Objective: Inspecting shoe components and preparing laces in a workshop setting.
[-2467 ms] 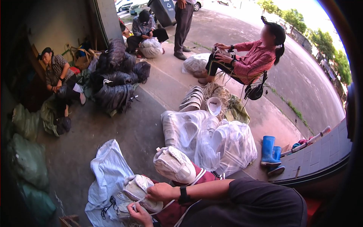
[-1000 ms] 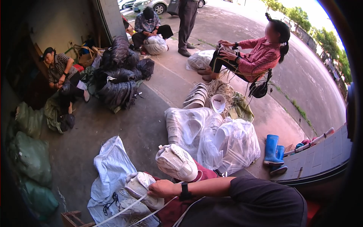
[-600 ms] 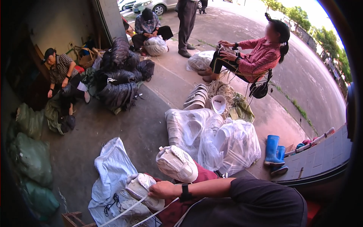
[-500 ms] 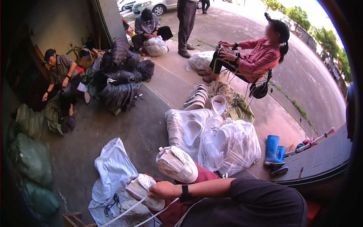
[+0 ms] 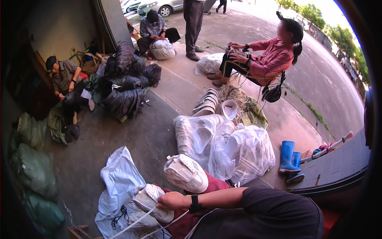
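Right hand [image 5: 173, 201] closes around the edge of the near shoe [image 5: 147, 198], fingers curled; from my seat I cannot tell whether it also pinches the white lace [image 5: 130, 224], whose strands slant out toward the lower edge. The left hand is beyond my view, so I cannot tell how it stands. The near shoe sits over the maroon trousers [image 5: 215, 183], and just right of it, farther off, the pale far shoe [image 5: 186, 173] rests upon them too. A dark sleeve [image 5: 278, 211] blocks much of the near right for me.

Left of the near shoe I see a pale sack [image 5: 115, 179] spread on the floor [image 5: 87, 153], with a black cord [image 5: 119, 215] on it. Beyond the far shoe, a clear plastic bag [image 5: 252, 153] of shoes crowds the way forward; past it come stacked shoe parts [image 5: 205, 101] and a tan cord heap [image 5: 230, 93]. Blue boots [image 5: 287, 157] stand by the wall at right, green sacks [image 5: 36, 165] line the left, and black bundles [image 5: 123, 99] fill the far left. A person in pink [image 5: 270, 61] sits far right.
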Demonstrator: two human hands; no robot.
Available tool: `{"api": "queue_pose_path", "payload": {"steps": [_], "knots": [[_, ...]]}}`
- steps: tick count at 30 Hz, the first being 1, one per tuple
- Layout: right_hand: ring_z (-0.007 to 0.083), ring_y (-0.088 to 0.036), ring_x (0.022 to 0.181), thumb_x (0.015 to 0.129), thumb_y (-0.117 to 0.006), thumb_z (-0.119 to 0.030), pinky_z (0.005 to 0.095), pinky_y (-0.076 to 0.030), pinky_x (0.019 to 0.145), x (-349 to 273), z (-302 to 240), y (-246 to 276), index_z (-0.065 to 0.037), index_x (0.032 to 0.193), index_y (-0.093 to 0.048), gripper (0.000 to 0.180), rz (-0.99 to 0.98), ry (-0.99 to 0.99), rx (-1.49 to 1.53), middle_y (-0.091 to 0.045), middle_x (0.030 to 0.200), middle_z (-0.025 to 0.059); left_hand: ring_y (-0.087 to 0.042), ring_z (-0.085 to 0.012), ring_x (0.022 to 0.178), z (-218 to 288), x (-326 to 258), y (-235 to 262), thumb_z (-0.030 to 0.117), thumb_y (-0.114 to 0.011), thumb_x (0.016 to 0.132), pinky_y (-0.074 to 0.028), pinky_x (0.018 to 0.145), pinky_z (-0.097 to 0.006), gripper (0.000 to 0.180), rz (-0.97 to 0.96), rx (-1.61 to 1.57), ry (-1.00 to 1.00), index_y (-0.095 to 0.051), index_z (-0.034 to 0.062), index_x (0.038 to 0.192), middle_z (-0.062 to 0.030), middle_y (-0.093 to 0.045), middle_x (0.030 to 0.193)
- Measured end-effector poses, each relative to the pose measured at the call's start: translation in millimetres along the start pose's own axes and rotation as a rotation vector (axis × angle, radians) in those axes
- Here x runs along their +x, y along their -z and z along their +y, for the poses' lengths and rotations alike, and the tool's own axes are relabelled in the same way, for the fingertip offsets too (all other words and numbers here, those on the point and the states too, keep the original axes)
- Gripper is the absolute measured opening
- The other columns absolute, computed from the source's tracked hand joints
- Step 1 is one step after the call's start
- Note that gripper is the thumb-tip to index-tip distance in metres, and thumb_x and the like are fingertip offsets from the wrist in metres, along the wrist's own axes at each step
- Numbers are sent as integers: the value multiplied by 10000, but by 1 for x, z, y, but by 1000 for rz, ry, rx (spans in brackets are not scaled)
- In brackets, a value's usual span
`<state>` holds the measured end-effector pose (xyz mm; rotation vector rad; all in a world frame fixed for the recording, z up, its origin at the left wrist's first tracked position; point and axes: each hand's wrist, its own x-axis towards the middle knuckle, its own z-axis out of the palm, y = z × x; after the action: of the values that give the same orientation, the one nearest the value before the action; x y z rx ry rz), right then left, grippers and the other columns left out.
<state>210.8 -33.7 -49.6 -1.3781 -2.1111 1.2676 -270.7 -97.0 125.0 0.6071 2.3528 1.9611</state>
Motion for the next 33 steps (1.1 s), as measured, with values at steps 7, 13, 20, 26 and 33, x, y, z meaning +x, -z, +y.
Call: {"api": "queue_pose_path", "payload": {"steps": [7,13,20,26,33], "knots": [[374,-642,740,940,-494,-354,467,-512,675,2,-1,-1,-28,901,-607,348,2,18,-9,-634,756,187,-499,-167,590,-44,40,22,155,-666,813,-403,628,-313,64,-13,-39,81,-672,98,786,-17,-600,704],[376,-638,731,938,-500,-353,466,-506,670,2,2,-4,-23,872,-599,351,23,20,22,-628,742,189,-495,-164,580,-60,50,27,133,-684,790,-400,609,-314,52,-32,-73,157,-685,84,805,-20,-601,698],[376,-638,728,935,-504,-356,468,-504,669,1,3,-5,-20,859,-595,355,28,23,4,-626,730,191,-491,-160,568,-68,48,25,108,-705,764,-396,585,-315,76,-55,-110,250,-701,67,828,-23,-602,692],[377,-635,724,937,-502,-354,469,-503,666,2,3,-5,-20,861,-593,354,15,12,1,-625,729,190,-487,-156,558,-77,49,25,86,-723,742,-393,566,-316,111,-69,-137,329,-715,53,848,-25,-603,686],[380,-636,736,942,-496,-353,471,-502,678,5,4,-5,-21,873,-586,351,9,17,5,-626,737,194,-465,-133,545,-94,62,31,43,-748,685,-350,519,-313,150,-146,-224,326,-707,84,822,-1,-554,625]]}}
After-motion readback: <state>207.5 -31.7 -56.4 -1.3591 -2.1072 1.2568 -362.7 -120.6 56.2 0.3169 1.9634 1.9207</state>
